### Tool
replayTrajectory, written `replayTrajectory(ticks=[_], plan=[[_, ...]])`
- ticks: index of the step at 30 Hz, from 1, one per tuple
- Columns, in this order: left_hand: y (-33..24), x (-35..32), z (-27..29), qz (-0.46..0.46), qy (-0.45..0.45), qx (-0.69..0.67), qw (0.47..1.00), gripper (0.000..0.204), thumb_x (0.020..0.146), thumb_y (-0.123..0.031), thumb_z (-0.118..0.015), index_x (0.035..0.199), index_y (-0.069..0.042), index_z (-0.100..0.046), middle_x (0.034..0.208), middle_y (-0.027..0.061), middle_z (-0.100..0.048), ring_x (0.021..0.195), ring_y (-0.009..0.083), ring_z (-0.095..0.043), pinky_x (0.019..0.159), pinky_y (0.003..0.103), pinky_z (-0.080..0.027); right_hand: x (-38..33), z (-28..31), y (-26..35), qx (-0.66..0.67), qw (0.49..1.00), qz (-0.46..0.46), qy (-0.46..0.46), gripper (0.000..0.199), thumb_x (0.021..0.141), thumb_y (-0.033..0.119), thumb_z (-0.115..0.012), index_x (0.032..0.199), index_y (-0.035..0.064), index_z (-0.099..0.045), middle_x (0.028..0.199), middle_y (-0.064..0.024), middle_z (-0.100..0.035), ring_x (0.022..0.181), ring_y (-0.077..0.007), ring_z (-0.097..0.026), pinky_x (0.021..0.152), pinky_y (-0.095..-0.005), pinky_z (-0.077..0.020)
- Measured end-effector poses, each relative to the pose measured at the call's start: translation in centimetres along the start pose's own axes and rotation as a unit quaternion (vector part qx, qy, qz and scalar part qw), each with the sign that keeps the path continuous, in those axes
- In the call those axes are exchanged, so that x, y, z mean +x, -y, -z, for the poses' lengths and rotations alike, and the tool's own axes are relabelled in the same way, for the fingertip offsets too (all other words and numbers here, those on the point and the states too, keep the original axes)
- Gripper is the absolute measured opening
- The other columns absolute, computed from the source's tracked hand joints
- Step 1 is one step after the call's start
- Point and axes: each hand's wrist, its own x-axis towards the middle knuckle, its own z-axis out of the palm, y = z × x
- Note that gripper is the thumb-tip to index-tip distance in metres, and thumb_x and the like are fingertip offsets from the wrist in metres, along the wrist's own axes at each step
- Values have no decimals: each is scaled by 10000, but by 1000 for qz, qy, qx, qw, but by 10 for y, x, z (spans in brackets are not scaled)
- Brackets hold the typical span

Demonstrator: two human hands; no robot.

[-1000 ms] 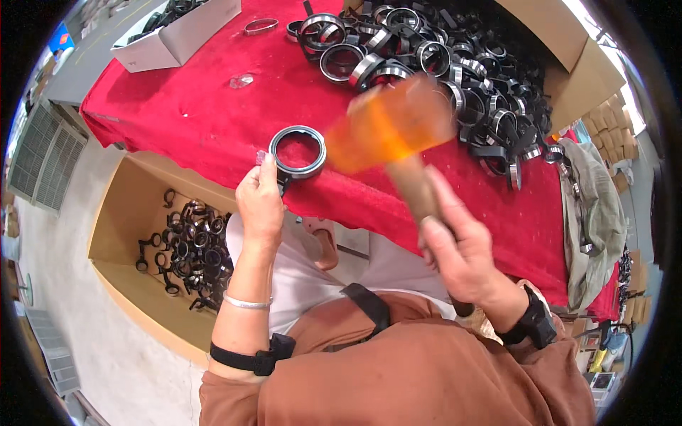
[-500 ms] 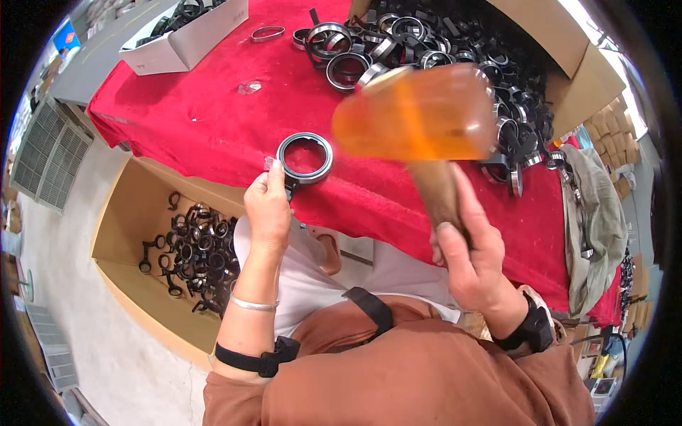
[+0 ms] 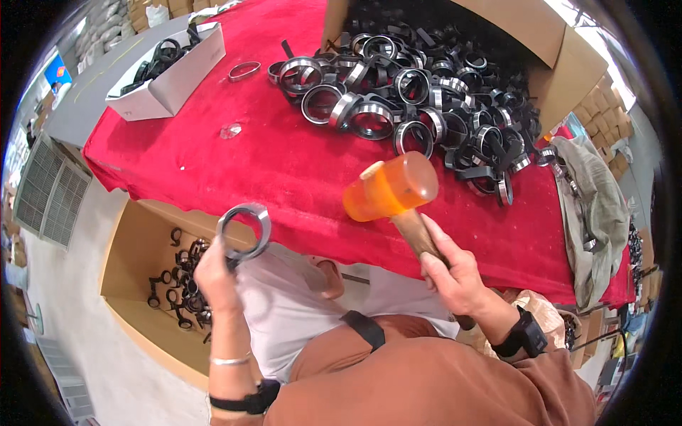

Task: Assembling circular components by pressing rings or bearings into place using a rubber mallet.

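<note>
My left hand (image 3: 216, 278) is closed on a black ring with a short stem (image 3: 265, 226), held tilted in the air past the near edge of the red-covered table (image 3: 284, 160), over my lap. Its stem is mostly hidden by the fingers. In my right hand (image 3: 456, 278) is a mallet with a translucent orange head (image 3: 391, 188) and a wooden handle. The fingers wrap round the handle, and the head hangs above the red cloth, apart from the ring. A pile of black parts with silver rings (image 3: 373, 121) lies beyond the mallet.
On my left, a cardboard box on the floor (image 3: 135, 298) holds similar ring parts. A white box of black parts (image 3: 167, 96) stands at the table's far left, near a loose metal ring (image 3: 244, 70). A large cardboard box (image 3: 508, 28) lies behind the pile; grey-green cloth (image 3: 586, 213) drapes at right.
My left hand has lifted the ring part off the table edge and moved it left and toward me. The mallet has moved left and lower in view, away from the pile.
</note>
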Motion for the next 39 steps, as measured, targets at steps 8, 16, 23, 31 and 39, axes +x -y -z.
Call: replayTrajectory(ticks=[8, 16, 23, 31, 39], plan=[[-4, -10, 21, -66, 4, 116, 991, 303, 922, -281, -452, 785, -51, -593, 666, -4, -518, 494, 67, -423, 449, 221, -329, 0, 5, -2, 176, 983, -55, -16, 528, 918, 130, -441, 1408, 74, -252, 719, 10, -502, 561, -42, -440, 513, -191, -399], [-27, -3, -55, 109, 130, 67, 983, 405, 910, -416, -458, 717, -71, -547, 583, 17, -491, 479, 89, -414, 458, 221, -320, 47, -8, 39, 113, 992, -11, 50, 499, 925, 110, -434, 1399, 83, -282, 733, 10, -498, 587, -46, -448, 547, -201, -414], [-21, 4, -45, 129, 205, 58, 968, 375, 907, -407, -466, 770, -71, -563, 616, 11, -517, 525, 91, -447, 486, 217, -346, 90, -12, 105, 106, 953, 278, -52, 455, 942, 152, -400, 1381, 70, -312, 740, -30, -542, 525, -55, -458, 464, -180, -394], [-23, 1, -52, 156, 222, 62, 961, 384, 913, -416, -463, 771, -69, -549, 606, -7, -486, 508, 69, -414, 477, 206, -324, 121, -41, 56, -115, 976, 169, 78, 434, 888, 191, -490, 1295, 56, -423, 1013, -278, -581, 983, -436, -538, 835, -406, -464], [-23, 1, -47, 127, 210, 49, 968, 355, 907, -415, -483, 770, -91, -537, 603, -19, -480, 507, 56, -415, 458, 197, -328, 121, -32, 108, -48, 957, 284, -21, 444, 932, 136, -445, 1366, 98, -357, 754, 1, -528, 553, -28, -420, 498, -150, -381]])
